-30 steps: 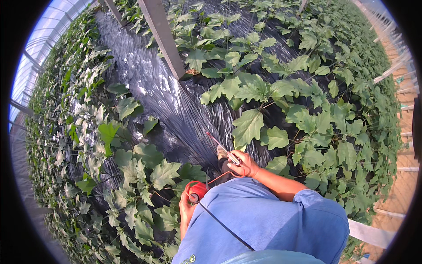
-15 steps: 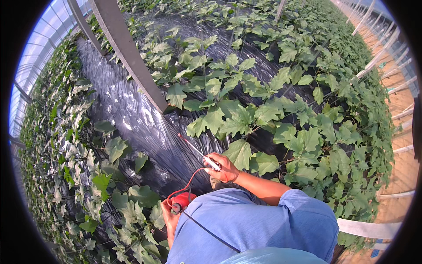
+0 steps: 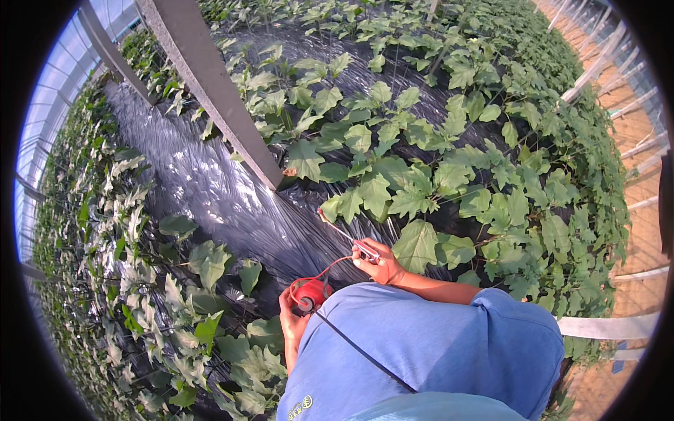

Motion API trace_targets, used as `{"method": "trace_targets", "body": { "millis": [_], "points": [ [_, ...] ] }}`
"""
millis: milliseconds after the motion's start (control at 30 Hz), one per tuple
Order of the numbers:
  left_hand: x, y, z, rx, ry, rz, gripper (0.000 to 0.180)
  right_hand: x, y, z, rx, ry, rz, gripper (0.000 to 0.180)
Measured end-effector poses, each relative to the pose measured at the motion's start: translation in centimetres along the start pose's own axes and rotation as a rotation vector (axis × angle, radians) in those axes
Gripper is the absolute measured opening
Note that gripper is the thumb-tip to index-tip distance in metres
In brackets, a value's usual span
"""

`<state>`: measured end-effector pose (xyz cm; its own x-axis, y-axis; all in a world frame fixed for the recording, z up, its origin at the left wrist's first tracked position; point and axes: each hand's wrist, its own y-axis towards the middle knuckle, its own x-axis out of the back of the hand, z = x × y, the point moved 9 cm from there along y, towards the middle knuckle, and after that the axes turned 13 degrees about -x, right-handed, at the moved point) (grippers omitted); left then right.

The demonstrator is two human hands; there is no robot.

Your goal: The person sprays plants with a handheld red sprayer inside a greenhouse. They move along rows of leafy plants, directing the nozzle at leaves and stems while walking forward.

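Greenhouse rows, black plastic mulch [image 3: 210, 203] between leafy plants [image 3: 421, 182]. Red spool [image 3: 309, 295] is cupped in left hand [image 3: 291, 324], fingers curled shut, kept low at waist so cord feeds freely. Thin rod tool [image 3: 351, 242] is pinched closed in right hand [image 3: 379, 263], tip angled at plants.

A strip of plastic ground sheeting [image 3: 210, 196] runs between two plant rows: one row [image 3: 126, 281] on its left, another [image 3: 456, 161] on its right. A post [image 3: 217, 98] slants across the sheeting toward its right edge. Nearest the person, the left hand [image 3: 291, 326] holds a spool [image 3: 309, 295] left of the right hand [image 3: 379, 263], which grips a thin wand [image 3: 344, 235] reaching out over the right edge.
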<state>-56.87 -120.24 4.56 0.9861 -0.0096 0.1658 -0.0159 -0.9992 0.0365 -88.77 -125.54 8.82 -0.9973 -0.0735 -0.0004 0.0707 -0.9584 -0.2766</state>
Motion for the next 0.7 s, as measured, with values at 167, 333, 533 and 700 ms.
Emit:
{"method": "trace_targets", "body": {
  "millis": [167, 333, 533, 700],
  "points": [
    [6.0, 3.7, -2.8, -0.068, 0.078, -0.022, 0.086, -7.4, 6.2, 3.8, 0.055, 0.054, 0.034, 0.032],
    [10.7, 5.4, -1.2, -0.013, 0.078, -0.056, 0.075, -12.6, 10.8, 8.6, 0.148, 0.023, 0.035, 0.028],
    [13.7, 5.1, 0.7, -0.051, -0.015, -0.235, 0.074, -18.4, 17.7, 14.8, 0.199, -0.016, 0.071, 0.028],
    [15.5, 4.1, 1.7, -0.017, 0.066, -0.341, 0.07, -26.5, 25.4, 19.4, 0.244, 0.093, 0.112, 0.026]
  ]
}}
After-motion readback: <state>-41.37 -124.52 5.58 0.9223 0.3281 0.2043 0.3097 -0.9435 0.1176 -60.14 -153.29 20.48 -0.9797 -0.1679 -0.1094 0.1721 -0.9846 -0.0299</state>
